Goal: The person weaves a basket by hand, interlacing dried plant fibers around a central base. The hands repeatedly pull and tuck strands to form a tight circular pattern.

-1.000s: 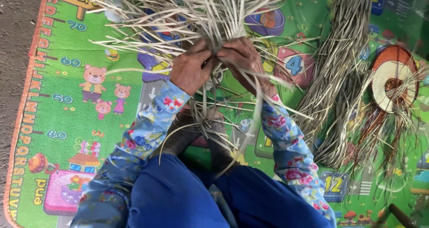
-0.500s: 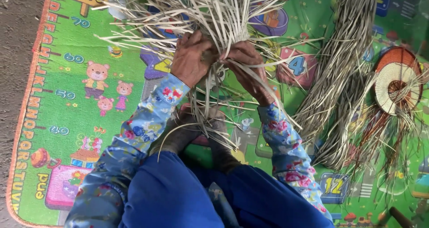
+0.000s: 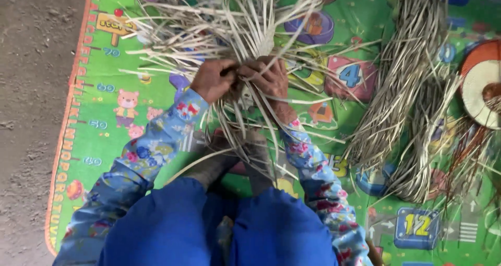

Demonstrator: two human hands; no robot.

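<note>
The fingers (image 3: 229,72) of the left hand (image 3: 213,81) and right hand (image 3: 271,78) were curled tight around the gathered middle of a bundle of dry straw strips (image 3: 245,26), the two hands touching. The flat, pale, stiff strips fanned out above the knuckles and trailed down below. Underneath lay a glossy green play mat (image 3: 104,120). To the right rested a long loose sheaf of straw (image 3: 402,88) and a round woven coil (image 3: 482,83).
</note>
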